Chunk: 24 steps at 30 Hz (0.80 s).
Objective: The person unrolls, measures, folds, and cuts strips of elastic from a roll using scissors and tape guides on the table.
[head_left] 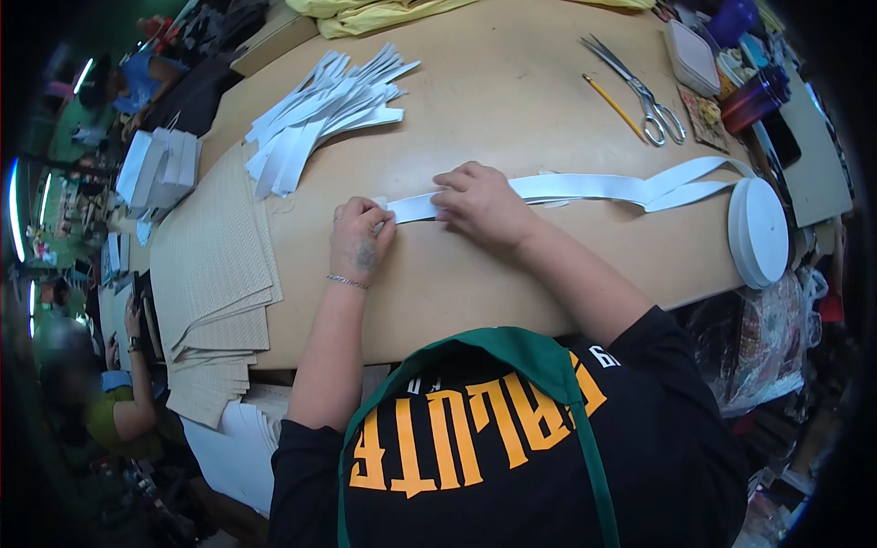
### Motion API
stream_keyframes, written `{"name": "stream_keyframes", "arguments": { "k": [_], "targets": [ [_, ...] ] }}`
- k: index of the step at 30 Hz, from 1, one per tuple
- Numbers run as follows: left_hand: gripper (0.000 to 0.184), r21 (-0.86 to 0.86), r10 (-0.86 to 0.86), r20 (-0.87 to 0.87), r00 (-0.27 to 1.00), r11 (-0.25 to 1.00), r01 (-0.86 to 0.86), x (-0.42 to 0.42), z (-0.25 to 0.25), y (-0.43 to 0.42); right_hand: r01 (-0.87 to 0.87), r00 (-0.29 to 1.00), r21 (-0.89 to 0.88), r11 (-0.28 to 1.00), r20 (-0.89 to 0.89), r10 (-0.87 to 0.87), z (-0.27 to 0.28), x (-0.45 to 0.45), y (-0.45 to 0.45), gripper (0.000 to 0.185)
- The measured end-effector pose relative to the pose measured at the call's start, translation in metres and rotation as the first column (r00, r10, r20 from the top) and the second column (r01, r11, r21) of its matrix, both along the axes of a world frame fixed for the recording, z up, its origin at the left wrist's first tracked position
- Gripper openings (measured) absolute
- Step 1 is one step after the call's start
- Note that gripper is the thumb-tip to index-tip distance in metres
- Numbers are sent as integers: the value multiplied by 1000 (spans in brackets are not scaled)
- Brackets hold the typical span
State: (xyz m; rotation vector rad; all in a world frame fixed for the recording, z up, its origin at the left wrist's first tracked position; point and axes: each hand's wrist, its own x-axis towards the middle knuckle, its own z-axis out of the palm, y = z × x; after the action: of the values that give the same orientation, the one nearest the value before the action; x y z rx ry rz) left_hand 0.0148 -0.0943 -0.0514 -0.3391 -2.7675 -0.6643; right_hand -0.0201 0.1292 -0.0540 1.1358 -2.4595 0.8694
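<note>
Right now, your white strip lies along the table, running right to its roll at the edge. Your left hand appears to pinch its end; your right hand rests over it with fingers bent, though whether they grip, you can't tell. To work cleanly, keep the strip flat and lightly taut between your hands, and watch the slack loop near the roll for twists. Beyond lie loose strips, a pencil and scissors.
</note>
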Motion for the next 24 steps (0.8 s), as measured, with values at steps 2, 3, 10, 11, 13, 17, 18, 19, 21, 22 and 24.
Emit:
{"name": "stream_keyframes", "arguments": {
  "k": [2,3,10,11,13,17,18,19,21,22,24],
  "targets": [
    [5,-12,10,0,1000,1000,-10,1,-2,-2,-56,998,14,998,-31,56,-2,1,-20,18],
    [5,-11,18,8,1000,1000,-18,1,-1,-1,-56,998,53,997,-13,56,-5,1,-27,18],
    [7,48,34,38,999,998,-36,4,4,3,-38,999,80,996,1,38,-14,-2,-16,17],
    [7,46,40,40,998,998,-42,4,4,3,-33,998,54,998,-44,36,-14,-2,-10,16],
    [7,40,45,45,998,998,-47,3,4,3,-28,995,67,997,-90,34,-10,-2,2,17],
    [6,31,20,49,999,999,-21,3,4,2,-20,994,113,993,-100,31,-8,-2,25,16],
    [7,28,16,47,999,999,-17,3,4,2,-20,996,128,992,-78,30,-7,-1,31,16],
    [7,25,14,44,999,1000,-16,3,4,2,-23,998,143,989,-57,31,-5,-1,38,15],
    [7,21,13,48,999,1000,-14,3,3,1,-29,999,168,985,-37,36,-3,-1,50,14],
    [7,18,13,49,999,1000,-14,2,3,1,-29,999,178,984,-39,37,-3,-3,56,14],
    [7,15,9,43,999,1000,-10,2,3,1,-10,999,196,981,-49,20,-2,-2,66,13]
  ]
}}
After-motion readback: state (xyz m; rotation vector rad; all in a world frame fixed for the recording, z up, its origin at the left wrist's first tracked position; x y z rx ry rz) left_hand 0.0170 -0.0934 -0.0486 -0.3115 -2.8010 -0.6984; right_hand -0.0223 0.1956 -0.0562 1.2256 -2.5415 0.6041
